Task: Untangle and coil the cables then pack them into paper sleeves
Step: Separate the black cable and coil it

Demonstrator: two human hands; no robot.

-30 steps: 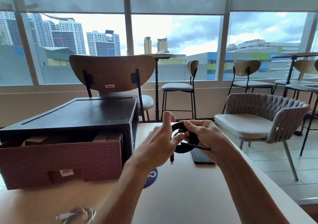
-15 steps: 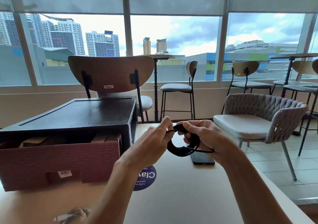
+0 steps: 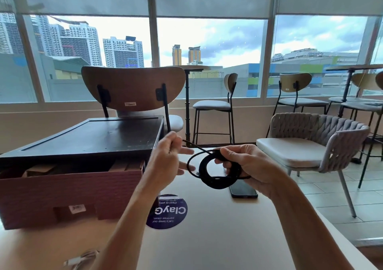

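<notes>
Curled round the right side of the coiled cable, the right hand grips it with the thumb on top of the loops and the fingers passing through the ring. The coil hangs in the air above the table, tilted, several black turns lying together and one looser loop standing out on its left side. From the top of the coil a free strand runs up and to the left to the left hand, which pinches it between thumb and forefinger; the other fingers of that hand stretch out toward the coil, just short of it

Under the coil a dark phone lies flat on the table, partly hidden by it. Nearer the camera a round blue sticker is on the tabletop. On the left stands a brown box with a black tray resting over it, and brown paper pieces show in the gap between them. At the lower left edge a bundle of white cable lies on the table, blurred. Behind the box a wooden chair faces away
</notes>
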